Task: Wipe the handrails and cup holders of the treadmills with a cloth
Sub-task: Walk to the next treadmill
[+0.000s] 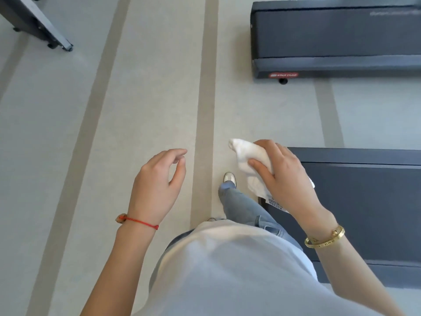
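Cloth (245, 160) is all we carry: our left hand (157, 181) hangs loosely curled and empty, our right hand (282, 172) grips it bunched beside the near treadmill (364, 201). No handrails show; mid-stride, a dangling corner could slip free.

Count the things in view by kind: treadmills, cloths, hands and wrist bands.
Treadmills: 2, far and near
Cloth: 1
Hands: 2, left and right
Wrist bands: 2, red and gold
Total: 7
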Motion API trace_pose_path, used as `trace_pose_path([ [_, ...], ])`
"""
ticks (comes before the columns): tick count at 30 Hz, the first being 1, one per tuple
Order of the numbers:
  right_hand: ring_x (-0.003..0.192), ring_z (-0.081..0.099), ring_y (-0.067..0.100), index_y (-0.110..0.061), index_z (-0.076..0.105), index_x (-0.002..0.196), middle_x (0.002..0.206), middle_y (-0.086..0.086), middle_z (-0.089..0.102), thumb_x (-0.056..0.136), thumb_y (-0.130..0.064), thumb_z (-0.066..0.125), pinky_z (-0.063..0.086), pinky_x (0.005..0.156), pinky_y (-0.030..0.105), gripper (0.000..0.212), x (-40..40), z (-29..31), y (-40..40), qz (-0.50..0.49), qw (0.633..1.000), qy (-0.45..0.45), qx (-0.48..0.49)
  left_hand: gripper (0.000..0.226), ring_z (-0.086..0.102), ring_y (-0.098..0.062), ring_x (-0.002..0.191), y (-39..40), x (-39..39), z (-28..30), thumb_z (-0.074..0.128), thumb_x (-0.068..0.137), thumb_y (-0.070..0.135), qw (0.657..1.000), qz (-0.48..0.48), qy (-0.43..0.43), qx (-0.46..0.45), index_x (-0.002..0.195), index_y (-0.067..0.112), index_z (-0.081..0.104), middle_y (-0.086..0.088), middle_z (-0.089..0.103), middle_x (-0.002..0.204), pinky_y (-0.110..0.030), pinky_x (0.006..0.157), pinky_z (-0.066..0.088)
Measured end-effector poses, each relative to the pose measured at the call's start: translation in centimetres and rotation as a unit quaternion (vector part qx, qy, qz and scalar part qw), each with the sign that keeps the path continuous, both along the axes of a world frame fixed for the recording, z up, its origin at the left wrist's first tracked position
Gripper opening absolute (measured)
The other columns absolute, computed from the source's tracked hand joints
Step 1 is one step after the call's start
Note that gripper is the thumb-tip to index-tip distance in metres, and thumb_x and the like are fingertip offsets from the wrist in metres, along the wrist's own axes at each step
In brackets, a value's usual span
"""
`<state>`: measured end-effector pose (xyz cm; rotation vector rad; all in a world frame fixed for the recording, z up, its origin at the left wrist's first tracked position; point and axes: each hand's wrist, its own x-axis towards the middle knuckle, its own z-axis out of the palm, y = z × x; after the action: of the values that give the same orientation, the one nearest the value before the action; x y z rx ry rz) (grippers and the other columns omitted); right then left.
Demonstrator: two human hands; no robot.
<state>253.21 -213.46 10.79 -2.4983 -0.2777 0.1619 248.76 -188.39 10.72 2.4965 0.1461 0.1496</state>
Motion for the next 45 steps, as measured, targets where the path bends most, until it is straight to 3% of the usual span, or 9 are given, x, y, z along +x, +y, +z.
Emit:
trace_pose_path([
  [4, 0.094, 0.055, 0.028, -0.015, 0.054, 0.12, 0.105, 0.004, 0.063, 0.098, -0.032, 0.053, 0.044, 0.082, 0.045, 0.028, 4.4, -0.9, -0.1, -0.052, 0.999, -0.002, 0.001, 0.022, 0.065, -0.013, 0.101, 0.3, 7.0, -1.0, 0.055, 0.099, 0.018, 0.998, -0.061, 0.002, 0.01, 0.116, 0.017, 0.068, 0.006, 0.071, 0.107, -0.03, 0.089, 0.051],
  [12, 0.098, 0.053, 0.029, -0.014, 0.053, 0.124, 0.109, 0.005, 0.062, 0.099, -0.032, 0.051, 0.04, 0.081, 0.039, 0.031, 17.3, -0.1, -2.1, -0.118, 0.993, 0.009, -0.003, 0.023, 0.064, -0.011, 0.102, -2.4, 24.1, -0.2, 0.054, 0.099, 0.018, 0.99, -0.138, -0.019, 0.002, 0.117, 0.017, 0.068, 0.006, 0.071, 0.108, -0.028, 0.091, 0.05],
  [18, 0.096, 0.053, 0.027, -0.013, 0.055, 0.122, 0.107, 0.005, 0.061, 0.099, -0.031, 0.053, 0.041, 0.085, 0.043, 0.03, 27.0, 1.9, -5.4, -0.163, 0.986, -0.022, -0.001, 0.023, 0.065, -0.011, 0.103, -6.8, 36.6, 1.3, 0.054, 0.099, 0.019, 0.979, -0.202, -0.037, -0.008, 0.116, 0.016, 0.068, 0.005, 0.071, 0.109, -0.024, 0.09, 0.049],
  [27, 0.098, 0.053, 0.023, -0.018, 0.053, 0.122, 0.11, 0.001, 0.062, 0.099, -0.035, 0.052, 0.043, 0.086, 0.039, 0.029, 35.8, 2.0, -10.1, -0.288, 0.957, -0.025, -0.004, 0.022, 0.065, -0.012, 0.098, -13.4, 50.4, 1.8, 0.055, 0.098, 0.016, 0.95, -0.309, -0.03, -0.011, 0.116, 0.016, 0.068, 0.005, 0.071, 0.106, -0.014, 0.085, 0.042],
  [32, 0.099, 0.052, 0.021, -0.019, 0.053, 0.119, 0.11, -0.003, 0.061, 0.099, -0.035, 0.051, 0.041, 0.083, 0.036, 0.025, 40.6, 1.2, -12.6, -0.359, 0.933, -0.028, 0.002, 0.023, 0.065, -0.01, 0.096, -18.0, 58.4, 0.9, 0.053, 0.099, 0.022, 0.928, -0.371, -0.034, -0.012, 0.117, 0.02, 0.067, 0.008, 0.071, 0.106, -0.019, 0.084, 0.047],
  [38, 0.099, 0.053, 0.022, -0.018, 0.054, 0.121, 0.11, -0.001, 0.062, 0.099, -0.035, 0.05, 0.039, 0.082, 0.034, 0.028, 47.8, 1.1, -16.7, -0.435, 0.9, -0.024, -0.006, 0.023, 0.058, -0.001, 0.089, -25.3, 68.9, 0.7, 0.052, 0.1, 0.023, 0.89, -0.453, -0.035, -0.022, 0.117, 0.021, 0.067, 0.011, 0.069, 0.106, 0.0, 0.083, 0.036],
  [40, 0.099, 0.053, 0.022, -0.017, 0.054, 0.122, 0.111, -0.001, 0.062, 0.099, -0.035, 0.05, 0.038, 0.082, 0.032, 0.03, 50.3, 1.4, -18.5, -0.463, 0.886, -0.03, -0.007, 0.023, 0.059, 0.0, 0.091, -28.2, 72.4, 1.2, 0.051, 0.1, 0.024, 0.875, -0.481, -0.039, -0.024, 0.117, 0.022, 0.067, 0.013, 0.069, 0.107, -0.005, 0.085, 0.04],
  [43, 0.099, 0.053, 0.021, -0.017, 0.055, 0.123, 0.111, 0.0, 0.062, 0.099, -0.035, 0.05, 0.037, 0.081, 0.031, 0.03, 53.4, 1.8, -21.2, -0.505, 0.862, -0.04, -0.008, 0.024, 0.063, -0.006, 0.098, -32.7, 76.7, 2.1, 0.052, 0.1, 0.023, 0.847, -0.529, -0.054, -0.026, 0.118, 0.02, 0.067, 0.01, 0.069, 0.107, -0.023, 0.089, 0.05],
  [45, 0.098, 0.053, 0.021, -0.017, 0.055, 0.123, 0.111, 0.0, 0.062, 0.099, -0.035, 0.051, 0.035, 0.079, 0.029, 0.03, 54.9, 2.1, -22.8, -0.536, 0.843, -0.046, -0.007, 0.024, 0.064, -0.008, 0.098, -35.5, 79.0, 2.7, 0.052, 0.099, 0.021, 0.826, -0.559, -0.061, -0.022, 0.118, 0.019, 0.067, 0.007, 0.07, 0.106, -0.024, 0.089, 0.05],
])
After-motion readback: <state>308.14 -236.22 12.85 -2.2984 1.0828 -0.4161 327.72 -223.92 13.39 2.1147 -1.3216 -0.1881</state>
